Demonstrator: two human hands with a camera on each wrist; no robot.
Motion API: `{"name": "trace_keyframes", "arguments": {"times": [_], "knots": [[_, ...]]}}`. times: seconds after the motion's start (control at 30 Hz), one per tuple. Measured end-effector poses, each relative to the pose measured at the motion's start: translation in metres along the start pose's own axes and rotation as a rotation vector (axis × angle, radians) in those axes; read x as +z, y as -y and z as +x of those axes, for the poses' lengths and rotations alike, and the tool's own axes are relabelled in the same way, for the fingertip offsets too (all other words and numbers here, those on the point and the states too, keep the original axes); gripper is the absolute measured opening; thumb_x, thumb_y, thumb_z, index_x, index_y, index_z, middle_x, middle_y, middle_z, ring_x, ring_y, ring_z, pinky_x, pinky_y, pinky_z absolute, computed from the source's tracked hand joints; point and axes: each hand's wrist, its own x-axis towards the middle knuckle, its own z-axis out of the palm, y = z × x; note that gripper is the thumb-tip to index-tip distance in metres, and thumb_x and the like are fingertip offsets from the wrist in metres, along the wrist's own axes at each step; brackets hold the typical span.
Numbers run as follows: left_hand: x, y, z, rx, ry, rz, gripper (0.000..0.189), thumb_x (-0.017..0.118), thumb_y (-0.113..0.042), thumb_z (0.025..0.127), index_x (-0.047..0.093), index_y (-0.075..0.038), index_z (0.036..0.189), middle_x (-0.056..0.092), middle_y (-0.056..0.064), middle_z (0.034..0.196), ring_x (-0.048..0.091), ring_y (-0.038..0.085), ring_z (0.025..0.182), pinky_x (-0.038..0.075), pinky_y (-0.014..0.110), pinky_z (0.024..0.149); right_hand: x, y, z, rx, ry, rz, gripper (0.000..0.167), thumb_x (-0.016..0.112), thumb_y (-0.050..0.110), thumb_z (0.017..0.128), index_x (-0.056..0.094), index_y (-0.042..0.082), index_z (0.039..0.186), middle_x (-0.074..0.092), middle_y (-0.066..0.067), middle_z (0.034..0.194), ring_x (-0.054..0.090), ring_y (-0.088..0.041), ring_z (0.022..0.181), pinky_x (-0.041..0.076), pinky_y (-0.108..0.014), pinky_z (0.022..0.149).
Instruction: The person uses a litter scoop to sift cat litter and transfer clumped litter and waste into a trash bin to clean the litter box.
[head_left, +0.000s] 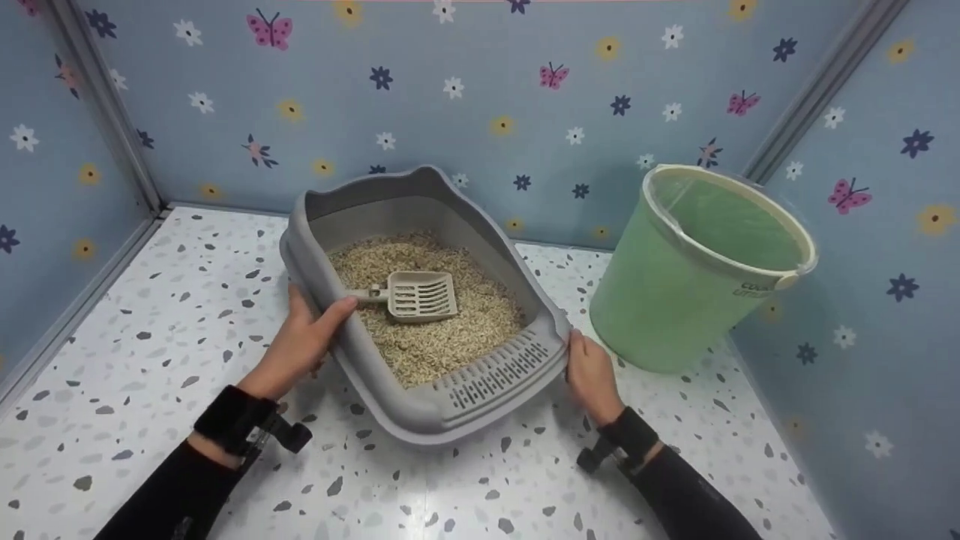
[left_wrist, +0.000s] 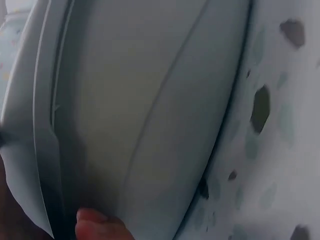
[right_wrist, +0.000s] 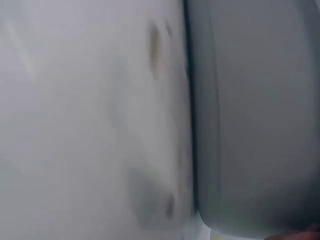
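A grey litter box (head_left: 382, 401) stands at an angle on the speckled surface, its slotted front lip toward me. Tan pellet litter (head_left: 480, 330) covers its floor. On the litter lies a beige slotted scoop (head_left: 421, 296), its handle reaching to the left rim. My left hand (head_left: 300, 337) grips that rim, thumb on top beside the handle's end and fingers down the outer wall. At the front right corner, my right hand (head_left: 592, 375) holds the box edge. Both wrist views are filled mostly by the box's outer side, with fingertips (left_wrist: 102, 227) at the lower edge of the left one.
Right of the box stands a green bucket (head_left: 652, 300) with a clear bag over its cream rim. Blue panels (head_left: 465, 105) with flowers and butterflies enclose the back and both sides. White speckled surface (head_left: 420, 495) shows in front of the box.
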Motion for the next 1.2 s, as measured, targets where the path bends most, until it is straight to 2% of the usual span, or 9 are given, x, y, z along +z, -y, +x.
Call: {"name": "trace_keyframes", "arguments": {"times": [0.07, 0.2, 0.3, 0.4, 0.63, 0.8, 0.9, 1.0, 1.2], "knots": [[-0.002, 0.001, 0.001, -0.004, 0.003, -0.012, 0.126, 0.055, -0.077, 0.106, -0.039, -0.018, 0.167, 0.047, 0.042, 0.148, 0.056, 0.020, 0.074, 0.052, 0.032, 0.064, -0.004, 0.013, -0.012, 0.033, 0.040, 0.042, 0.047, 0.041, 0.028, 0.121, 0.049, 0.016, 0.076, 0.050, -0.003, 0.070, 0.051, -0.023, 0.066, 0.042, -0.038, 0.063], [0.008, -0.003, -0.010, -0.029, 0.044, 0.000, 0.132, 0.058, -0.076, 0.105, -0.044, -0.016, 0.163, 0.026, 0.049, 0.165, 0.067, 0.044, 0.105, 0.062, 0.050, 0.090, -0.011, 0.017, -0.006, 0.095, 0.100, 0.104, 0.048, 0.042, 0.032, 0.121, 0.053, 0.016, 0.078, 0.049, 0.003, 0.066, 0.046, -0.015, 0.059, 0.037, -0.028, 0.056], [0.018, -0.007, -0.022, -0.032, 0.078, 0.022, 0.138, 0.062, -0.074, 0.104, -0.047, -0.012, 0.159, -0.008, 0.044, 0.175, 0.034, 0.058, 0.156, 0.034, 0.064, 0.128, -0.014, 0.014, 0.012, 0.103, 0.136, 0.081, 0.049, 0.042, 0.037, 0.121, 0.061, 0.013, 0.083, 0.055, 0.000, 0.070, 0.051, -0.016, 0.061, 0.041, -0.028, 0.056], [0.024, -0.008, -0.029, -0.034, 0.088, 0.032, 0.138, 0.063, -0.074, 0.104, -0.048, -0.011, 0.158, -0.022, 0.035, 0.175, -0.001, 0.052, 0.166, 0.006, 0.063, 0.134, -0.014, 0.003, 0.033, 0.052, 0.184, 0.072, 0.048, 0.044, 0.040, 0.119, 0.071, 0.010, 0.092, 0.062, -0.004, 0.080, 0.058, -0.020, 0.071, 0.046, -0.031, 0.065], [0.015, -0.004, -0.026, -0.010, 0.098, 0.050, 0.137, 0.063, -0.073, 0.104, -0.045, -0.010, 0.160, -0.009, 0.039, 0.176, 0.010, 0.053, 0.166, 0.013, 0.063, 0.134, 0.001, -0.034, 0.049, -0.044, 0.194, -0.001, 0.059, 0.039, 0.050, 0.120, 0.077, 0.010, 0.097, 0.071, -0.009, 0.092, 0.068, -0.028, 0.091, 0.055, -0.046, 0.087], [-0.002, 0.001, -0.012, 0.004, 0.120, 0.068, 0.128, 0.060, -0.071, 0.107, -0.038, -0.015, 0.167, 0.021, 0.048, 0.169, 0.063, 0.051, 0.128, 0.061, 0.054, 0.100, 0.001, -0.019, 0.018, -0.139, 0.097, -0.104, 0.054, 0.042, 0.039, 0.121, 0.074, 0.009, 0.090, 0.070, -0.008, 0.088, 0.066, -0.028, 0.086, 0.056, -0.053, 0.084], [-0.012, 0.007, 0.000, 0.000, 0.133, 0.042, 0.121, 0.060, -0.071, 0.107, -0.031, -0.023, 0.171, 0.064, 0.033, 0.120, 0.063, 0.024, 0.075, 0.057, 0.035, 0.065, -0.005, 0.015, -0.012, -0.121, 0.121, -0.100, 0.048, 0.042, 0.027, 0.121, 0.068, 0.005, 0.087, 0.064, -0.010, 0.085, 0.063, -0.030, 0.085, 0.055, -0.056, 0.084], [-0.013, 0.011, 0.005, 0.002, 0.129, 0.000, 0.115, 0.059, -0.070, 0.108, -0.027, -0.030, 0.173, 0.062, 0.015, 0.091, 0.053, 0.016, 0.058, 0.049, 0.032, 0.051, -0.007, 0.028, -0.026, -0.067, 0.150, -0.070, 0.046, 0.043, 0.025, 0.121, 0.061, 0.012, 0.081, 0.056, -0.002, 0.077, 0.057, -0.023, 0.077, 0.053, -0.045, 0.075], [0.001, 0.005, -0.021, 0.024, 0.133, 0.014, 0.117, 0.061, -0.064, 0.110, -0.030, -0.025, 0.172, 0.032, 0.047, 0.164, 0.062, 0.027, 0.071, 0.059, 0.039, 0.060, -0.007, 0.025, -0.005, 0.000, 0.213, 0.068, 0.044, 0.046, 0.027, 0.119, 0.077, 0.005, 0.098, 0.058, 0.002, 0.070, 0.053, -0.014, 0.065, 0.044, -0.030, 0.062]]}}
